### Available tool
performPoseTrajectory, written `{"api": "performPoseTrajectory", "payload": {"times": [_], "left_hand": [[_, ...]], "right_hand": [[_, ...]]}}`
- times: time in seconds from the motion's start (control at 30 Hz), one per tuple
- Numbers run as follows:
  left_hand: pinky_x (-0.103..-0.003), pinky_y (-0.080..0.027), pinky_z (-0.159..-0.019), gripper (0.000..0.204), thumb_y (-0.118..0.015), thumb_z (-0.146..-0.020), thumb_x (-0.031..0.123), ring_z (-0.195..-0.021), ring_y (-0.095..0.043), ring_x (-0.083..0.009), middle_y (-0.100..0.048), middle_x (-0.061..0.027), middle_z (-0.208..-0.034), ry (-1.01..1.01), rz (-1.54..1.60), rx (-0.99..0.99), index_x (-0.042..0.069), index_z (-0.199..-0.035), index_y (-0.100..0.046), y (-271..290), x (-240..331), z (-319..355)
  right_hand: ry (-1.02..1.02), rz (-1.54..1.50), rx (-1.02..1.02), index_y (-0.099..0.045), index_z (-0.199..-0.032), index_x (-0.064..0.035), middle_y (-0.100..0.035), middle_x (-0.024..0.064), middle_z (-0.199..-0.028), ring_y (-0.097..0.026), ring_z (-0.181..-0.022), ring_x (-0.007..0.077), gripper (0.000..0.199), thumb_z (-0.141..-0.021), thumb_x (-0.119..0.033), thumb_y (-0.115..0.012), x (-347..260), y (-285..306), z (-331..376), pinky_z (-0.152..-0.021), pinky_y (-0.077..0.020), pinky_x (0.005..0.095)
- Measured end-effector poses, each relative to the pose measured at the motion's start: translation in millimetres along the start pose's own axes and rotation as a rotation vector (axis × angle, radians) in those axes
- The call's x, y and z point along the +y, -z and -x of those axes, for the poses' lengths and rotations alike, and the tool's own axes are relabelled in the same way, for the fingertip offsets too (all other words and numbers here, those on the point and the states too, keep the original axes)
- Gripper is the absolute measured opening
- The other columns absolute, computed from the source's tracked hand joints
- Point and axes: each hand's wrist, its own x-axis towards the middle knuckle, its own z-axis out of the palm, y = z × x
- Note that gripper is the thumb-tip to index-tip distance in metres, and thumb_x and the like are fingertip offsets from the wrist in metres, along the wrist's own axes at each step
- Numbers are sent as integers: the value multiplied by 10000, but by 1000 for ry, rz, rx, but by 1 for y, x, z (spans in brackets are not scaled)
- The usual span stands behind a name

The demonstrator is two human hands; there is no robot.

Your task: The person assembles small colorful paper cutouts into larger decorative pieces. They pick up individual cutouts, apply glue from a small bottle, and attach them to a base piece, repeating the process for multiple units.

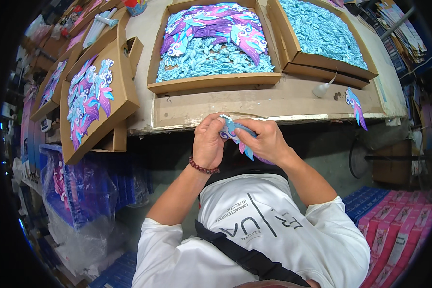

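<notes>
Both my hands are raised in front of my chest, just below the edge of the worktable (273, 103). My left hand (209, 141) and my right hand (266, 140) pinch the same small blue, white and purple wing-shaped cut-out (235, 132) between their fingers. A bead bracelet sits on my left wrist. Straight ahead stands a cardboard tray (211, 84) of purple and blue wing cut-outs lying over small pale blue pieces.
A second cardboard tray (321, 65) of pale blue pieces stands at the right. A tilted box (122, 96) of wing cut-outs leans at the left. A white glue bottle (321, 89) and one loose wing piece (356, 106) lie near the table edge. Pink and blue packages (398, 225) are stacked lower right.
</notes>
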Motion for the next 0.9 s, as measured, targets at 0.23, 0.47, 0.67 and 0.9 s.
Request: {"api": "performPoseTrajectory", "payload": {"times": [0.23, 0.47, 0.67, 0.9], "left_hand": [[-249, -494, -719, 197, -570, -950, 107, -801, -618, -111, -665, -61, -942, -8, -71, -10, -23, -1092, -614, -3, 3, 5], [-269, -500, -783, 207, -549, -961, 125, -857, -617, -121, -660, -63, -975, -6, -101, 10, -24, -1093, -607, 7, 15, 0], [-394, -533, -887, 284, -563, -958, 137, -1018, -640, -259, -652, -158, -1074, 40, -301, -154, -41, -1179, -566, -1, 20, -3], [-299, -514, -858, 260, -543, -958, 97, -955, -640, -172, -672, -141, -1053, 54, -449, -281, -49, -1168, -589, -3, 28, -13]], "right_hand": [[-42, -97, 32, -679, -1068, -17, -682, 139, -750, -649, -604, 181, 233, -873, -139, -648, 7, 1, -1, -593, -513, 281], [-112, -200, -36, -659, -1107, 11, -684, 75, -814, -609, -725, 84, 254, -873, -85, -639, 21, 22, 3, -677, -506, 251], [-168, -92, 127, -658, -1107, 23, -692, 66, -912, -610, -822, 102, 233, -899, -70, -607, 45, 88, 44, -754, -508, 258], [-339, 329, 768, -648, -1130, 43, -685, 66, -928, -609, -824, 116, 248, -916, -62, -583, 76, 234, 131, -739, -498, 257]]}}
